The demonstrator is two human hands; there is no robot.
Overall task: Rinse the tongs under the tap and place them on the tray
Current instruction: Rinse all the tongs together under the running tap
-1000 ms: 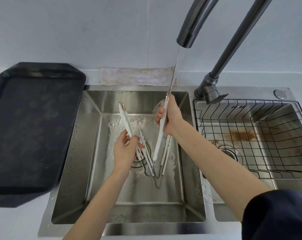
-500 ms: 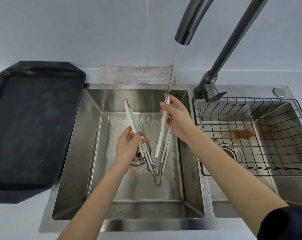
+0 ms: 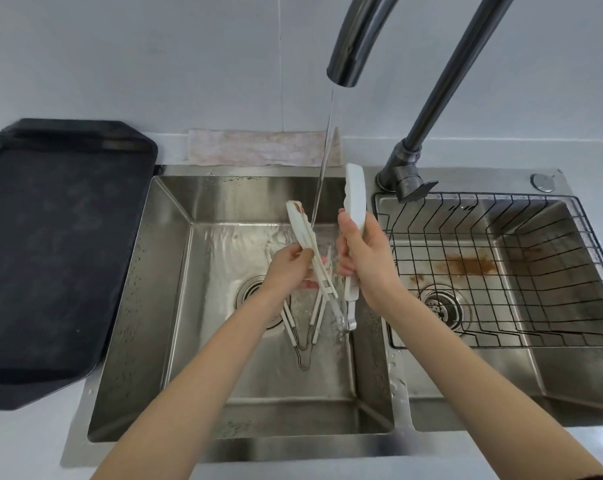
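White tongs (image 3: 355,199) with a metal hinge are spread in a V over the left sink basin (image 3: 175,289). My left hand (image 3: 286,271) grips their left arm, whose stained tip (image 3: 297,216) touches the thin water stream (image 3: 326,161) from the dark tap spout (image 3: 350,46). My right hand (image 3: 366,258) grips the right arm, its tip upright above the sink's back rim. The black tray (image 3: 51,254) lies on the counter to the left of the sink.
A second pair of tongs (image 3: 303,344) lies on the basin floor near the drain. The right basin holds a black wire rack (image 3: 501,271) with a brown stain under it. A folded cloth (image 3: 258,147) lies behind the sink.
Both hands have lifted the tongs and shifted them right. The right arm's tip now stands beside the stream, and the left arm's tip has come under the water.
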